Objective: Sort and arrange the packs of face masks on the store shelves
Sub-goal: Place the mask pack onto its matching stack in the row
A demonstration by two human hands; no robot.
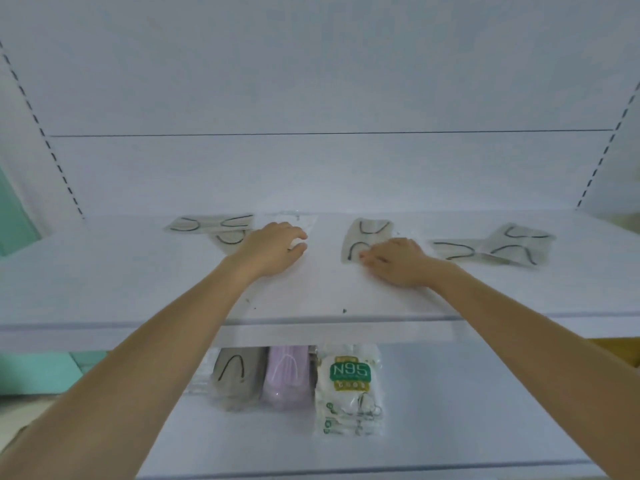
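Several clear packs of grey face masks with black ear loops lie flat on the upper white shelf (138,271). My left hand (273,249) rests with curled fingers on a nearly see-through white pack (294,221), beside a grey pack (221,230) at the back left. My right hand (394,261) pinches the near edge of the middle grey pack (369,235). Two more grey packs (498,247) lie to the right. On the lower shelf stand a grey pack (235,375), a lilac pack (287,375) and a white N95 pack (349,386).
The shelf's white back panel (311,168) rises behind the packs, with slotted uprights at both sides. A teal surface (20,368) shows at the left edge. The lower shelf (467,403) stretches to the right of the N95 pack.
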